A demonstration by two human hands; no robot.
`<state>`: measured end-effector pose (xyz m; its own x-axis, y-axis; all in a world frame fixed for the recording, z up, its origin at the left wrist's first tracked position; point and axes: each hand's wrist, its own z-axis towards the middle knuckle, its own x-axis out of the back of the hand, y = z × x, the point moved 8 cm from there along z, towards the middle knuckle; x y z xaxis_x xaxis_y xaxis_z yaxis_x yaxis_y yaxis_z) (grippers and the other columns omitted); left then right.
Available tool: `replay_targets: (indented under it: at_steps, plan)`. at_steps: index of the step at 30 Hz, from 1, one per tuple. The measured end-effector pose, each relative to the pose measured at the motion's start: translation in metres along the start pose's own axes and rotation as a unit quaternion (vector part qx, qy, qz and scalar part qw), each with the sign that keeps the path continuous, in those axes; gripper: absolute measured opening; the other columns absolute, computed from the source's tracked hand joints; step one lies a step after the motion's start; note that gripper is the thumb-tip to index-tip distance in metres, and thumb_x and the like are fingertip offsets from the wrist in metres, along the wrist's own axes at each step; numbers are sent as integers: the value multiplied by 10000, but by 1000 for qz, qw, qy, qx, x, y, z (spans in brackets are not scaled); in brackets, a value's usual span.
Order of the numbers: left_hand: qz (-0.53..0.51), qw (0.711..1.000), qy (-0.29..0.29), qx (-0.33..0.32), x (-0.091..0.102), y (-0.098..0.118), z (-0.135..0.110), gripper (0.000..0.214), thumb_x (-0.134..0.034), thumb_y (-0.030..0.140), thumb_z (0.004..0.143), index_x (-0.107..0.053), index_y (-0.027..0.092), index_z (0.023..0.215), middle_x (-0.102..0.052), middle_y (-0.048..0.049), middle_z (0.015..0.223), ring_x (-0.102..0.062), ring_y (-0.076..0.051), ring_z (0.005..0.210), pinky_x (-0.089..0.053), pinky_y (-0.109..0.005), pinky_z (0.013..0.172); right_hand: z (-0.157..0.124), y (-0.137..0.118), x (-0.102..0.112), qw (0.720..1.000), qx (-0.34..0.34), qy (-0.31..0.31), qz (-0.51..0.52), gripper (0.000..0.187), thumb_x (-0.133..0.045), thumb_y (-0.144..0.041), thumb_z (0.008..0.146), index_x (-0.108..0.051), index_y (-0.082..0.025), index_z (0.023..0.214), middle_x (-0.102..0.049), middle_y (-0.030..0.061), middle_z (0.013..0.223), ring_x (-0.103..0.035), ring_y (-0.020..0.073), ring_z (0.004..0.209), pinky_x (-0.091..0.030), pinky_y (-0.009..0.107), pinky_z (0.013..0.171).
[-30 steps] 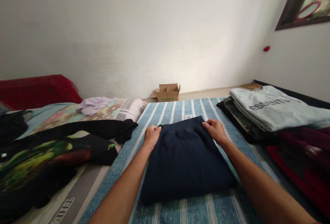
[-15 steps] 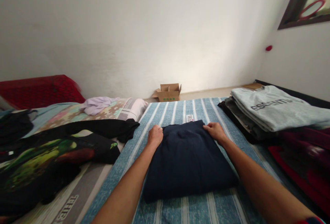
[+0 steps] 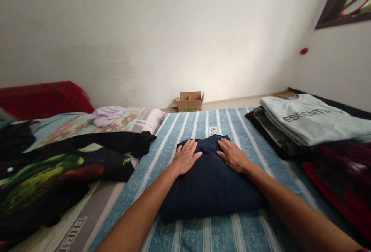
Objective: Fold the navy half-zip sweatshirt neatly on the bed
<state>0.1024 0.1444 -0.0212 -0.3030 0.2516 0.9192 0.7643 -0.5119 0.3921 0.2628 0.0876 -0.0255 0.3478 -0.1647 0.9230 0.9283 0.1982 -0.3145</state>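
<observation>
A dark navy garment [image 3: 210, 186], of soft thick cloth, lies folded in a rough rectangle on the bed cover [image 3: 228, 229], which is woven in blue and white stripes. The fold is puffy, with rounded edges.

The left hand [image 3: 185, 158] lies flat on the far left part of the garment, palm down, fingers [image 3: 189, 145] stretched and a little apart. The right hand [image 3: 232, 157] lies flat on the far right part in the same way, fingers loosely spread. Neither hand grips anything; both only press on the cloth.

Half a second ago both hands were curled around the far corners of the garment, pinching its edge. Now they have opened and moved inward, on top of it.

To the right is a pile of folded clothes [image 3: 292, 126] with a light grey shirt on top. To the left lies a black printed garment [image 3: 72, 163], unfolded. A small cardboard box [image 3: 189, 101] stands by the wall.
</observation>
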Motion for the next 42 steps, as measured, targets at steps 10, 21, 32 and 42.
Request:
replay_targets:
  at_steps: [10,21,32,42]
  plan:
    - [21,996,73,-39,21,-1,7,473,-359,431,881,-534,140,1210,-467,-125,1357,-400,-236,1267,-269,-391,1060,1,24,-1,989,-71,19,127,499,-368,-449,908,-518,-133,1264,-450,143,1362,-380,263,1278,-285,372,1054]
    - [-403,903,60,137,32,-77,10,605,-768,326,527,-624,134,1083,-593,-119,1230,-547,-268,1128,-397,-328,963,31,91,1,921,-264,13,288,733,-752,-292,618,-493,-65,1264,-637,141,1075,-622,237,931,-477,285,761]
    - [-543,812,6,214,15,-75,23,376,-805,145,363,-639,137,700,-705,-68,743,-662,-219,731,-507,-312,738,38,90,-14,821,-315,-32,475,291,-814,-209,481,-603,-139,668,-634,30,585,-607,166,590,-470,241,497]
    - [-562,815,87,111,113,-18,-11,356,-778,150,395,-657,116,728,-684,-34,685,-628,-163,601,-498,-251,582,26,45,95,800,-208,0,562,292,-762,-188,437,-608,-145,682,-648,15,660,-573,137,598,-453,241,544]
